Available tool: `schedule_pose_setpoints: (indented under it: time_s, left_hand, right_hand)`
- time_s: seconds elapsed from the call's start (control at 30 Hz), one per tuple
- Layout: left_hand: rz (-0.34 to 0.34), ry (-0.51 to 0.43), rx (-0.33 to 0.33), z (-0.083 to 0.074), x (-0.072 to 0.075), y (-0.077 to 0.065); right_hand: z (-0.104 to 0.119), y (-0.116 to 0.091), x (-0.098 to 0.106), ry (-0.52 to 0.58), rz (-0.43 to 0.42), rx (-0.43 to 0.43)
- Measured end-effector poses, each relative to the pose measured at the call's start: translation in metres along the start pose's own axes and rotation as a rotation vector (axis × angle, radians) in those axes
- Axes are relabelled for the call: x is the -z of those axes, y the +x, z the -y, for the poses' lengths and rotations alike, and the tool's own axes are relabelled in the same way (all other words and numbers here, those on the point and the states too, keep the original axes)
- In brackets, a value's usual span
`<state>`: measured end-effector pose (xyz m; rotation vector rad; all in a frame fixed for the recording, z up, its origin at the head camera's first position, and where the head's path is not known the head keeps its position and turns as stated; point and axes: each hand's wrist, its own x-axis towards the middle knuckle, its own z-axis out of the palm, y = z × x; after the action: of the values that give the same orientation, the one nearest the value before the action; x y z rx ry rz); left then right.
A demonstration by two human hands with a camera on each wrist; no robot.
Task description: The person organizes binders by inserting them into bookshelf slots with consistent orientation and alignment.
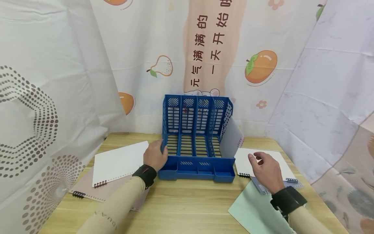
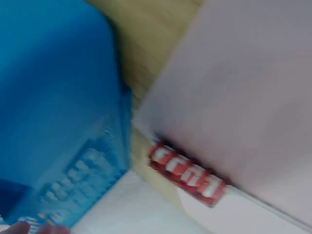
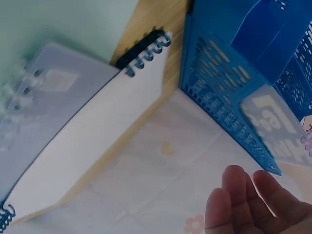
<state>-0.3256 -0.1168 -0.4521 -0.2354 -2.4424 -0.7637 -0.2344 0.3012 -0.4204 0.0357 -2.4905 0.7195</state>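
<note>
A blue desktop file rack (image 1: pixel 191 160) with several upright slots and a front tray stands at the table's centre. My left hand (image 1: pixel 155 155) grips its left side wall between thumb and fingers; only fingertips (image 2: pixel 48 228) show in the left wrist view. In the rack's rightmost slot stands a pale spiral notebook (image 1: pixel 231 139), its bound edge towards me. My right hand (image 1: pixel 267 169) hovers over the notebooks on the right, fingers loosely bent and holding nothing. Beneath it lie a white spiral notebook (image 1: pixel 242 161), a grey-blue notebook (image 3: pixel 58 112) and a pale green one (image 1: pixel 254 208).
On the left a white spiral notebook (image 1: pixel 119 161) overlaps a pinkish one (image 1: pixel 90 185). The wooden table (image 1: pixel 187 208) backs onto a printed curtain (image 1: pixel 146 107), with more white cloth hanging at both sides.
</note>
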Motion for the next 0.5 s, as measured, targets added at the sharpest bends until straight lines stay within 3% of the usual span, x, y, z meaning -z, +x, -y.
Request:
schedule_pose_setpoints:
  time_s: [0.13,0.27,0.5]
  left_hand:
    - [-0.096,0.016,-0.208,-0.009,-0.006,-0.005]
    - [-0.132,0.02,-0.357,-0.028,-0.005,-0.01]
    - [-0.084,0.025,-0.479,-0.067,-0.008,-0.021]
  right_hand:
    - [-0.007,-0.004,0.005,-0.015,0.038,-0.013]
    - [-0.014,-0.008,0.007,-0.033,0.079,-0.025]
    - [-0.03,-0.016,0.006,-0.06,0.109,-0.003]
